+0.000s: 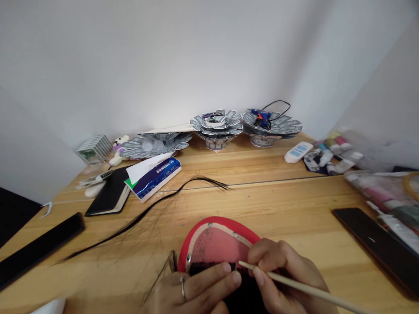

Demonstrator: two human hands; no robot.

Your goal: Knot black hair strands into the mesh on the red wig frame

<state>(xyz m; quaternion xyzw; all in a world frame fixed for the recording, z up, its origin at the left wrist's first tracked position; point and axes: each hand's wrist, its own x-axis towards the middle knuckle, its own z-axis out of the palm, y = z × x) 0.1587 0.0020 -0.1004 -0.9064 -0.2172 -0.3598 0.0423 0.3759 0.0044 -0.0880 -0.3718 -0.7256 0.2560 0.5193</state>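
Observation:
A red rounded form (216, 221) lies at the front middle of the table, with a pinkish mesh panel (221, 248) edged by a light band held with metal pins. Small dark dots mark the mesh's left side. Dark hair (245, 294) covers the lower part. My left hand (199, 288), wearing a ring, rests with fingers stretched flat over the hair. Pinched in my right hand (288, 274) is a thin wooden stick (304, 285), its tip at the hair's upper edge beside my left fingertips. Whether the tip carries a hook is too small to tell.
A long hair strand (144, 213) stretches across the table's left side, near a black notebook (109, 192) and a blue box (157, 179). Dark phone-like slabs lie left (39, 248) and right (376, 248). Folded-paper bowls (216, 131) line the wall; one holds a blue glue gun (261, 115).

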